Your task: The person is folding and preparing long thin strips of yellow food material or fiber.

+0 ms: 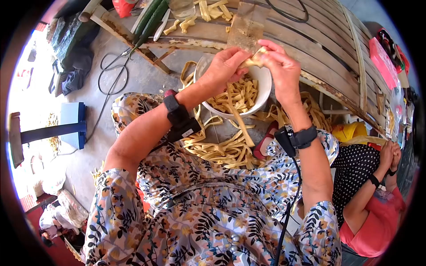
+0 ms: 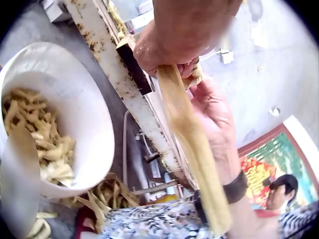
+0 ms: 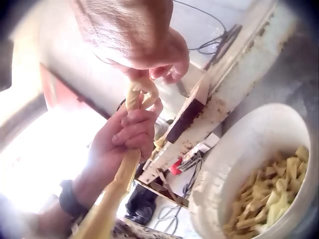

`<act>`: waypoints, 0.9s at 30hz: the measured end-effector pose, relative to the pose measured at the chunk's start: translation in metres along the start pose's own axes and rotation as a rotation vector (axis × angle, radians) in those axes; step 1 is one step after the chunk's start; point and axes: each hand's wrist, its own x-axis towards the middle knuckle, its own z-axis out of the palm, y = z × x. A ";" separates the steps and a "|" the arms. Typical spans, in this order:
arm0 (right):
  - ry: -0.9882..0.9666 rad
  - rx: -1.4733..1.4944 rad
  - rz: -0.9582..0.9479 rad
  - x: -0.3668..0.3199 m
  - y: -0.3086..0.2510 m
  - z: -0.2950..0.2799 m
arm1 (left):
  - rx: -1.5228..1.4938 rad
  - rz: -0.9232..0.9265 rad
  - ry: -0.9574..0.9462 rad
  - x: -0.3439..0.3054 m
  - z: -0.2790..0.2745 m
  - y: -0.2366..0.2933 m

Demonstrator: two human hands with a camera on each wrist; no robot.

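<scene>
Both hands meet above the white bucket (image 1: 265, 88). The left hand (image 1: 228, 64) curls its fingers round a pale yellow strip (image 1: 237, 116), whose long end hangs over the bucket. At the strip's upper end the right hand (image 1: 284, 66) pinches a looped part (image 1: 254, 61). In the left wrist view the strip (image 2: 187, 124) trails down from the left hand (image 2: 174, 40). The right wrist view shows a loop (image 3: 134, 94) between the right hand (image 3: 134, 35) and the left hand (image 3: 119, 134). Short knotted pieces (image 1: 239, 95) lie in the bucket.
A slatted wooden bench (image 1: 328, 48) stands beyond the bucket, with a board (image 1: 246, 26), cucumbers (image 1: 151, 20) and knotted pieces on it. Loose strips (image 1: 222, 148) lie on the floor between the legs. A blue stool (image 1: 73, 125) stands left; another person (image 1: 372, 213) sits at right.
</scene>
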 end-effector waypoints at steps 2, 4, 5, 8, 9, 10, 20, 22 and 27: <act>0.138 0.238 0.210 0.008 0.000 -0.014 | -0.066 -0.092 -0.083 -0.006 0.003 0.006; 0.150 0.287 0.282 0.011 0.000 -0.021 | -0.008 -0.075 -0.152 -0.007 0.002 0.007; 0.155 0.314 0.324 0.011 0.001 -0.023 | 0.028 -0.080 -0.158 -0.008 0.000 0.006; 0.146 0.278 0.324 0.011 0.004 -0.023 | 0.099 -0.101 -0.178 -0.007 -0.008 0.005; 0.141 0.274 0.336 0.009 0.006 -0.023 | 0.099 -0.120 -0.190 -0.008 -0.010 0.004; 0.146 0.277 0.352 0.010 0.005 -0.025 | 0.096 -0.135 -0.204 -0.007 -0.010 0.004; -0.200 0.140 0.529 0.002 -0.009 -0.015 | 0.051 -0.180 -0.257 -0.007 -0.018 0.001; -0.204 0.117 0.502 -0.001 -0.001 -0.007 | 0.157 -0.135 -0.257 -0.007 -0.014 0.000; -0.167 0.205 0.447 0.002 0.007 -0.013 | 0.102 -0.183 -0.302 -0.005 -0.019 0.005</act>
